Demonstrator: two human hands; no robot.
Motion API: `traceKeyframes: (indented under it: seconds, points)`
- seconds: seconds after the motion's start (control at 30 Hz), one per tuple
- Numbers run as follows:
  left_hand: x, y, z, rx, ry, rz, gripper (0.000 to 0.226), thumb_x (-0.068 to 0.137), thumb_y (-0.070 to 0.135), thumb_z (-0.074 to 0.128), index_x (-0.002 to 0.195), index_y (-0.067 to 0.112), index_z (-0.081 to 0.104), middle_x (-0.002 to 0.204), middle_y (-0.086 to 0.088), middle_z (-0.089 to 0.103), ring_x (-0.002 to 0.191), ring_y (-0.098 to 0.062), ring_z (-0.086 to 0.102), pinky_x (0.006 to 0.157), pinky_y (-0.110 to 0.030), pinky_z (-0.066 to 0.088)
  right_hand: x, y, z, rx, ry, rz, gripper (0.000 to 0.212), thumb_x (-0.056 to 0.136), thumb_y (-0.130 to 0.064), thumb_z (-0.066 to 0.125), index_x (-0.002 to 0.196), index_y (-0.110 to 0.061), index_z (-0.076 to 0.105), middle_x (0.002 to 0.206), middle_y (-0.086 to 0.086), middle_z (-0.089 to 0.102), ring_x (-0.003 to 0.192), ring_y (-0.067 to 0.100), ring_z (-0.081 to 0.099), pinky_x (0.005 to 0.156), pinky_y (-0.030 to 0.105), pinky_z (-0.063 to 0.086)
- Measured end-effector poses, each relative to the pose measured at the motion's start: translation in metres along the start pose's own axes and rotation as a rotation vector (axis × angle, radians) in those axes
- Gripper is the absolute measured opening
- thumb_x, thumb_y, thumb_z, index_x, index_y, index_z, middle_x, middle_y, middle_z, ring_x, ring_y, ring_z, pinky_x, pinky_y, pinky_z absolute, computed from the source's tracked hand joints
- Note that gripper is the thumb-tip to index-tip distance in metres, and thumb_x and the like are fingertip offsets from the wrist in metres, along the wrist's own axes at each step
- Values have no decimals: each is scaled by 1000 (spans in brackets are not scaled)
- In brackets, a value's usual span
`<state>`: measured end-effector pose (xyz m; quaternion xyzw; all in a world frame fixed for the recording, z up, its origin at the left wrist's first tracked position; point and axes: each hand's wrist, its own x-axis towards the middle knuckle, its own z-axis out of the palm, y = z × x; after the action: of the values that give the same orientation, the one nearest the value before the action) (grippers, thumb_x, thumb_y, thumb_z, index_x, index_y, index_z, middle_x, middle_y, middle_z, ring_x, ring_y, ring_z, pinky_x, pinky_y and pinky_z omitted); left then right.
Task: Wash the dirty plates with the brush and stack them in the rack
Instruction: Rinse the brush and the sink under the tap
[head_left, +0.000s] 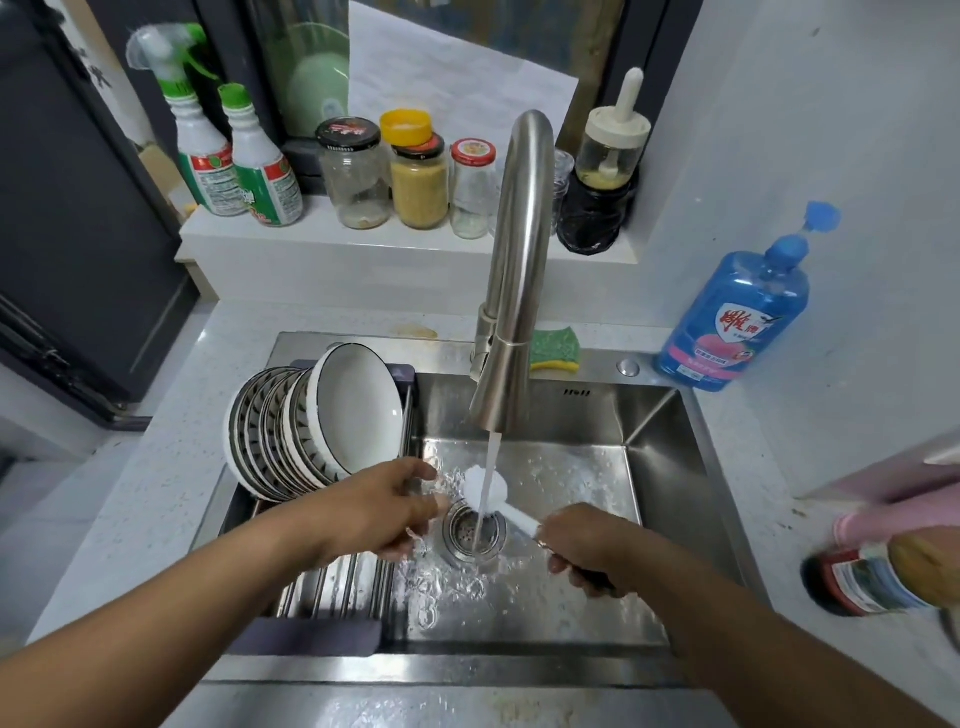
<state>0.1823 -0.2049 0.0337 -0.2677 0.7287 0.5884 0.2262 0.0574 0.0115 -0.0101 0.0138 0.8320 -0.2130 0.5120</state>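
My right hand (589, 548) grips the handle of a white dish brush (488, 488), whose round head sits under the running water from the steel tap (514, 291). My left hand (384, 506) hovers beside the brush head with loosely curled fingers and holds nothing. Several white plates with dark rims (306, 426) stand on edge in the rack (322, 597) across the left side of the steel sink (654, 467). The drain strainer (474, 532) lies below the brush.
A blue soap bottle (737, 317) stands at the right of the sink, a green sponge (556, 348) behind the tap. Jars (415, 176) and spray bottles (234, 150) line the sill. A dark bottle (872, 571) lies on the counter at the right.
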Motion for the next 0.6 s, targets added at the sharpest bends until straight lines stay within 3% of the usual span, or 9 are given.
traceKeyframes:
  seconds: [0.07,0.17,0.2,0.27,0.33,0.5,0.6]
  points:
    - [19,-10,7,-260,77,-110,34,101,27,59,132,14,50,95,-13,64,64,-13,62,67,-30,59,3,-1,-8,-296,104,-120,24,100,-22,50,113,-6,63,81,7,63,44,15,50,42,19,38]
    - [47,-15,34,-634,66,-269,22,105,22,50,119,7,57,103,-19,62,83,-26,65,84,-45,60,-10,-11,-6,-692,302,-294,20,98,-22,54,115,-14,61,101,4,63,76,23,55,65,29,42]
    - [56,-15,44,-721,63,-302,22,105,24,49,116,7,59,109,-22,62,89,-29,65,82,-45,60,-16,-14,-3,-731,342,-338,19,98,-18,55,116,-14,60,108,5,63,83,24,55,70,30,41]
    - [76,-16,61,-808,83,-317,26,104,28,52,120,8,59,121,-26,60,89,-31,66,67,-41,62,-21,-12,4,-726,392,-410,25,95,-9,55,119,-15,60,115,7,59,93,27,59,73,31,41]
    - [90,-16,70,-831,117,-290,27,104,28,52,121,9,62,124,-26,59,86,-29,65,61,-38,61,-20,-2,4,-672,419,-466,27,95,-6,54,119,-16,60,115,7,54,89,25,60,71,31,40]
    - [102,-29,75,-969,180,-336,17,104,17,51,104,5,63,98,-23,62,80,-29,64,53,-39,62,-10,39,-17,-523,399,-567,20,95,-36,60,110,-24,65,97,-2,60,82,15,54,69,30,42]
    - [99,-33,89,-1106,142,-335,17,104,11,49,107,0,63,92,-25,68,71,-31,70,51,-40,62,-7,62,-29,-483,411,-625,27,92,-43,59,115,-31,65,92,-9,60,80,11,56,74,35,51]
